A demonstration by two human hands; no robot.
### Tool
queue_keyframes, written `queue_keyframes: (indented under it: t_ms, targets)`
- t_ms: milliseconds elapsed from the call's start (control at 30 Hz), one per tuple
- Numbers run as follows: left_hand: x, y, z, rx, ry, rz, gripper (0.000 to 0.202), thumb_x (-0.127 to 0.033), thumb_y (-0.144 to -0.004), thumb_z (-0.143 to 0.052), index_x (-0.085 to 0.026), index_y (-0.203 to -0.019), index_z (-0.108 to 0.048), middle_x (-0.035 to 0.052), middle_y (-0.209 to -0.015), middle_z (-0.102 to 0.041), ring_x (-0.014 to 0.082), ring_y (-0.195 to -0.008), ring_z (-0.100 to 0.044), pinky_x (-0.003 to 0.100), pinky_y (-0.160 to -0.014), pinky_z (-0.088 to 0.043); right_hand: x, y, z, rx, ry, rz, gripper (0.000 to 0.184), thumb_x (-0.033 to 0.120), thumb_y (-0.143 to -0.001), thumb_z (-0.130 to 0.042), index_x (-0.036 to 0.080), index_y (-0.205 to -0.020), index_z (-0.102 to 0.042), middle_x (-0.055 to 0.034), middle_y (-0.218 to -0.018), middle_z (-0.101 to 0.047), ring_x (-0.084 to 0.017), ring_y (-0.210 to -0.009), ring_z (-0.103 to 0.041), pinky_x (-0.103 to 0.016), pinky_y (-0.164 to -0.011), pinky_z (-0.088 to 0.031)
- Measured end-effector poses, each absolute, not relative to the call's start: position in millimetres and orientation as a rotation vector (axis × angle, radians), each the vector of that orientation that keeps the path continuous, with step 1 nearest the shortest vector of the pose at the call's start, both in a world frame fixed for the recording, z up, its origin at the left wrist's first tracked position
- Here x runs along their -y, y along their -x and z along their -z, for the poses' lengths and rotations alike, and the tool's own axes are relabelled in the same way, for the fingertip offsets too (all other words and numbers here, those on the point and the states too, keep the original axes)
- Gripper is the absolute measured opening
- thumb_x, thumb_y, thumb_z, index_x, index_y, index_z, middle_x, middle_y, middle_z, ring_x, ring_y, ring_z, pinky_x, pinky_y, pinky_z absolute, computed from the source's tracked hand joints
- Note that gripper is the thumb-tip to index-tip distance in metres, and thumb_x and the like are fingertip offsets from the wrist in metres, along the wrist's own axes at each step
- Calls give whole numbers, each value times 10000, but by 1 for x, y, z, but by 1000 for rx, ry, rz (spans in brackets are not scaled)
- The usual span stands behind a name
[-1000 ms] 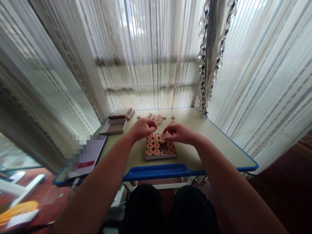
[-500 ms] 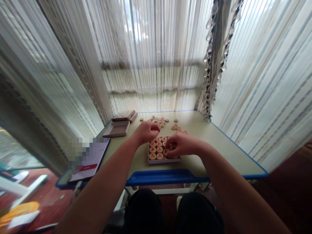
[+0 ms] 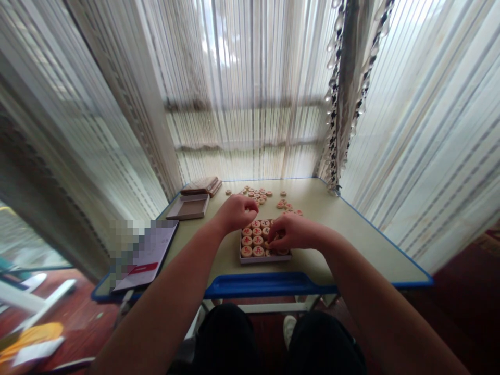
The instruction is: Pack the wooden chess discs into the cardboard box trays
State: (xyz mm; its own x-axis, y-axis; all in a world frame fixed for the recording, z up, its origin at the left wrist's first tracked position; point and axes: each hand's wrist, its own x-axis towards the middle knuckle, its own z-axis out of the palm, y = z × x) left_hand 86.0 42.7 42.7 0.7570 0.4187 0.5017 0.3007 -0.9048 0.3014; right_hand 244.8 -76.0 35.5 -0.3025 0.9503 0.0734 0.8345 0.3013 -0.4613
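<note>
Round wooden Chinese chess pieces (image 3: 257,240) with red and dark characters lie in rows in a shallow box (image 3: 265,261) near the table's front edge. My right hand (image 3: 297,232) is over the right part of the box, thumb and fingers closed on a chess piece (image 3: 267,245) among the others. It hides several pieces beneath it. Just behind the box's far left corner hovers my left hand (image 3: 236,212), its fingers curled in. Whether anything is inside those fingers is hidden.
Loose chess pieces (image 3: 262,194) lie scattered at the back, with more (image 3: 288,205) behind my right hand. At the left are an open box lid (image 3: 189,206), a folded board (image 3: 200,185) and a tablet-like flat device (image 3: 154,258). A blue tray ledge (image 3: 260,284) edges the table front.
My right fingers have shifted slightly at the chess piece, which now looks tilted. My left hand stays curled in nearly the same place. The whole view has moved a little.
</note>
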Motion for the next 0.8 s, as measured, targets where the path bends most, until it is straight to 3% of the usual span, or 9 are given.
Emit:
queue_keyframes:
  t_ms: [300, 533, 800]
  targets:
    - [-44, -87, -42, -557, -2780, -874, 166, -130, -633, -517, -163, -651, -679, 8, -633, -641, 114, -623, -537, 229, -629, -421, 75, -244, -37, 2242, 1623, -459, 235, 370, -696, -589, 167, -759, -689, -4, -631, -625, -90, -547, -486, -217, -530, -330]
    - [-44, -85, -42, -568, -2791, -875, 170, -128, -638, -516, -163, -656, -681, 12, -633, -642, 117, -627, -540, 238, -637, -425, 75, -242, -39, 2263, 1637, -530, 207, 277, -690, -572, 175, -818, -699, 10, -606, -611, -78, -522, -462, -211, -514, -322]
    - [-45, -86, -42, -551, -2805, -888, 169, -133, -636, -512, -162, -644, -677, 10, -615, -636, 119, -614, -532, 242, -635, -416, 74, -244, -39, 2192, 1677, -466, 232, 361, -685, -600, 181, -794, -696, 0, -653, -635, -90, -560, -493, -213, -536, -338]
